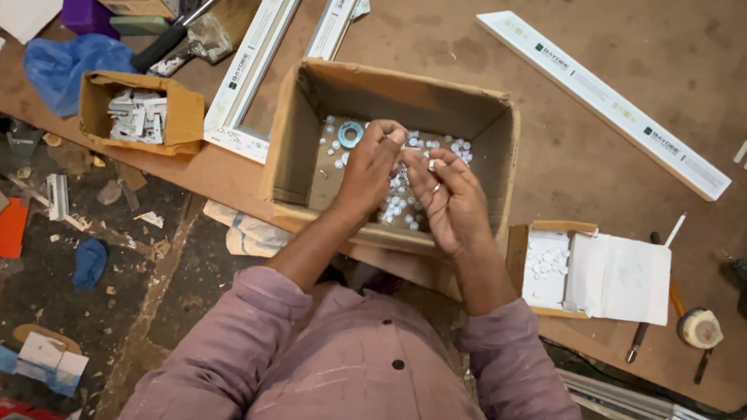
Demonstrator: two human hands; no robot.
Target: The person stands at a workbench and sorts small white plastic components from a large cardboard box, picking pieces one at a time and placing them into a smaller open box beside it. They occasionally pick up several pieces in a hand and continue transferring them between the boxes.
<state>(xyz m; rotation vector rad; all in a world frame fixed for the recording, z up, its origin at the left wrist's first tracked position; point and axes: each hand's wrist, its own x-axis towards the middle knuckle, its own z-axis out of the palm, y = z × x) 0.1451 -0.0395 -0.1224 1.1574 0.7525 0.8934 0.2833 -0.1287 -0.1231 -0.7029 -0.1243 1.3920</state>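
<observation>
1. Both hands are over the open cardboard box (302, 135) on the brown worktable (587, 170), meeting above its middle.
2. Left hand (369, 167): fingertips pinched together, probably on one small white piece; too small to confirm.
3. Right hand (451, 201): palm up, fingers loosely curled, a few small white pieces (433, 163) at the fingertips.
4. Key relation: the two sets of fingertips almost touch, left's just left of right's. The loose heap of white pieces (397, 208) lies directly below both hands on the box floor, so neither is clearly nearer.
5. The pieces look like tiny round white caps, no long axis. One light-blue ring (350, 134) lies just left of the left fingertips.
</observation>
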